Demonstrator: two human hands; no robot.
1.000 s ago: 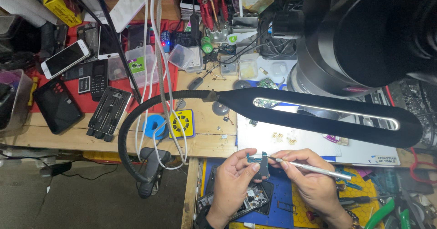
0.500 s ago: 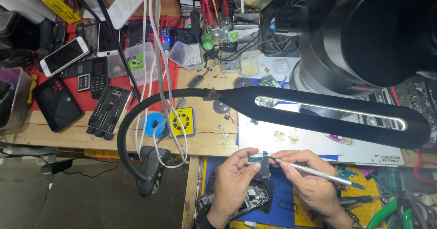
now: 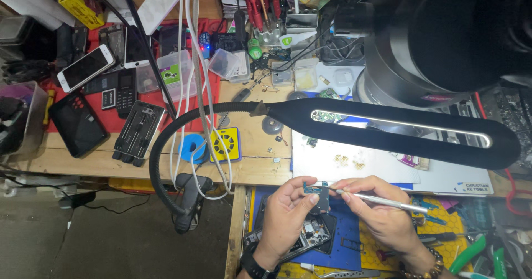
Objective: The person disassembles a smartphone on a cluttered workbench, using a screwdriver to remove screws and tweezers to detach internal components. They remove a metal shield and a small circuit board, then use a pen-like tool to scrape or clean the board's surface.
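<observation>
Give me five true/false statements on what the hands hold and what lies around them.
1. The left hand pinches a small blue-green circuit board. True.
2. The right hand holds a red screwdriver. False: it holds a slim silver metal tool.
3. An opened dark phone lies below the hands on a blue work mat. True.
4. The long black lamp head is below the hands. False: it stretches above them.
5. A white smartphone lies at far left. True.

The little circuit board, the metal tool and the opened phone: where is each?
small circuit board (image 3: 317,193), head view, its blue face.
metal tool (image 3: 388,202), head view, mid-shaft.
opened phone (image 3: 302,237), head view, exposed insides.
</observation>
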